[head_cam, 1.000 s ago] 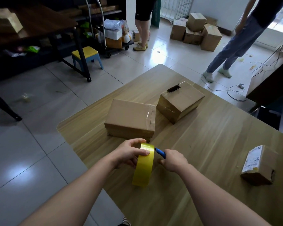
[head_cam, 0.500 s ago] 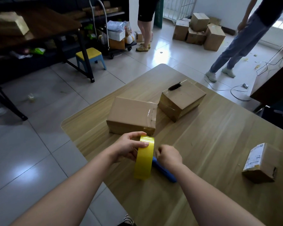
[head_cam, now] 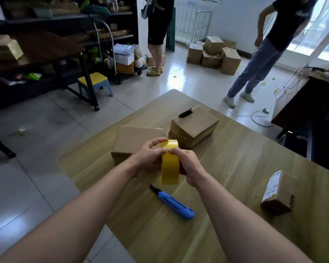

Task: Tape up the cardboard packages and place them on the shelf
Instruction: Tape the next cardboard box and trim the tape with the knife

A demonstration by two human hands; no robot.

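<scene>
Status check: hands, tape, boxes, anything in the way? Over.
Left hand and right hand both grip the yellow tape roll, held upright. Flat box right behind it, untouched. Blue knife on the table between the forearms, not blocking.

Daylight floods in from the window (head_cam: 327,44) at two o'clock, blown out white. Glare streaks the floor tiles (head_cam: 179,80) at twelve. The shelves (head_cam: 46,25) at ten o'clock sit dim. Wide-angle distortion bows the edges; the centre is sharp.
</scene>
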